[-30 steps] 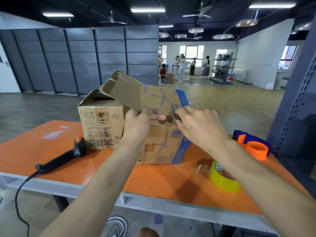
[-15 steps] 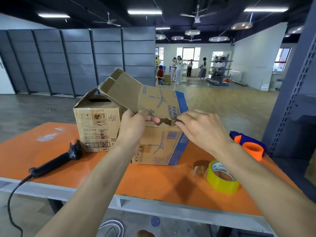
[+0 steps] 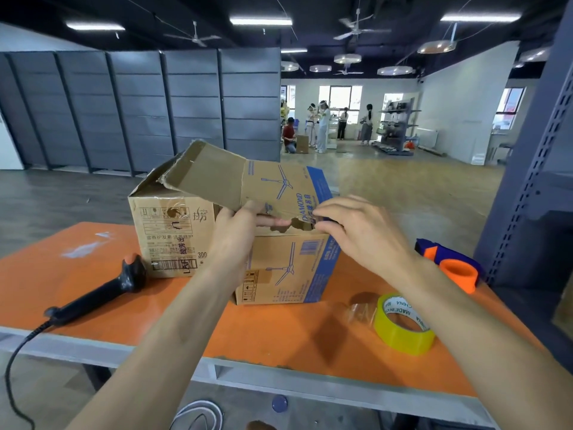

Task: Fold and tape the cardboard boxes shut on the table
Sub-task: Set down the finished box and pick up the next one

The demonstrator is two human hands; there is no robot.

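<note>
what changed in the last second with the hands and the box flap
Nothing visibly moved. The left hand and right hand still pinch the torn lower edge of the raised flap of the box. The second box, tape and scanner lie as before.
</note>
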